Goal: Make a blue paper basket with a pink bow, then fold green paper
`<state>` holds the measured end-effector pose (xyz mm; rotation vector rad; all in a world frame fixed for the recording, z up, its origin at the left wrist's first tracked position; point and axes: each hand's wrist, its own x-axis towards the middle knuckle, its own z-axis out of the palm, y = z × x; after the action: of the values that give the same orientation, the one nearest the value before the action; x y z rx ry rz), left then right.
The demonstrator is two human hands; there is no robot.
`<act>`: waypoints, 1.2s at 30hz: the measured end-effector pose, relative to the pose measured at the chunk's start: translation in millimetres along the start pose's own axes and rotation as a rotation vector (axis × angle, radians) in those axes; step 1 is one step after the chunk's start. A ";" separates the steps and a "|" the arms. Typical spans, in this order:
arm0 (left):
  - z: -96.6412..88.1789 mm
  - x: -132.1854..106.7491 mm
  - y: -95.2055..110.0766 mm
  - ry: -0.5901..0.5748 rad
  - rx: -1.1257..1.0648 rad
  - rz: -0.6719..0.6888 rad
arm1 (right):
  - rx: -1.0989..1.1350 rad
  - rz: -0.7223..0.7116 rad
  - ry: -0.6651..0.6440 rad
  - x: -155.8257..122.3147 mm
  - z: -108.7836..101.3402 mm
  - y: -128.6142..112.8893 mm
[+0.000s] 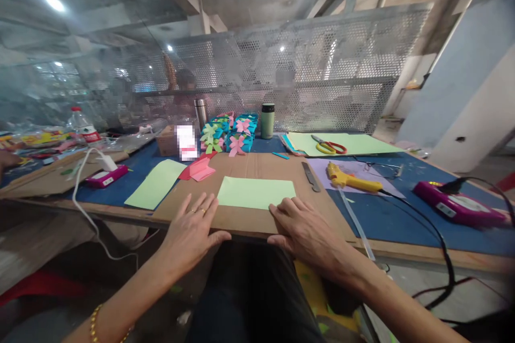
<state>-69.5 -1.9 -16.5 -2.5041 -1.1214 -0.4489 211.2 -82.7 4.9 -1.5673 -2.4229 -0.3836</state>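
Observation:
A light green paper sheet [257, 193] lies flat on a brown cardboard mat [237, 222] in front of me. My left hand [193, 230] rests on the cardboard with fingers stretched out, its fingertips by the sheet's left edge. At the sheet's lower right corner, my right hand [300, 225] touches the paper with bent fingers, its thumb out at the table edge; no object shows in it. Left of the sheet lie folded pink paper pieces [201, 170] and a curved green sheet [156, 183]. To the right is a dark flat blade [310, 177].
A yellow glue gun [352, 179] sits on purple paper [322, 170], its cord running off the table's right side. Scissors [329, 144] lie on larger green sheets [366, 143]. Paper-flower boxes [241, 134], a green tumbler [267, 121] and magenta power strips [458, 204] stand around.

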 end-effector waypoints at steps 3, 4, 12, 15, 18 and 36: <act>-14.7 15.6 16.5 0.102 -0.029 0.013 | -0.012 0.002 -0.004 1.0 -2.0 -2.9; -18.0 22.6 25.4 0.110 -0.078 0.052 | -0.018 0.001 -0.008 1.3 -2.9 -3.8; -0.2 41.4 61.1 -0.117 -0.359 0.246 | -0.069 0.006 -0.048 -13.4 -6.1 -0.7; 3.4 38.0 58.8 -0.098 -0.371 0.249 | -0.102 0.042 -0.044 -34.7 -14.4 5.4; 6.0 36.0 58.7 -0.062 -0.350 0.246 | -0.129 0.071 -0.054 -50.2 -35.1 14.0; 13.0 41.3 89.9 0.016 -0.348 0.077 | -0.083 0.188 -0.161 72.4 -2.1 71.3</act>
<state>26.8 -25.3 -27.8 -2.8224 -1.0089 -0.6933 247.5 6.5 37.4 -1.9120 -2.3729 -0.3381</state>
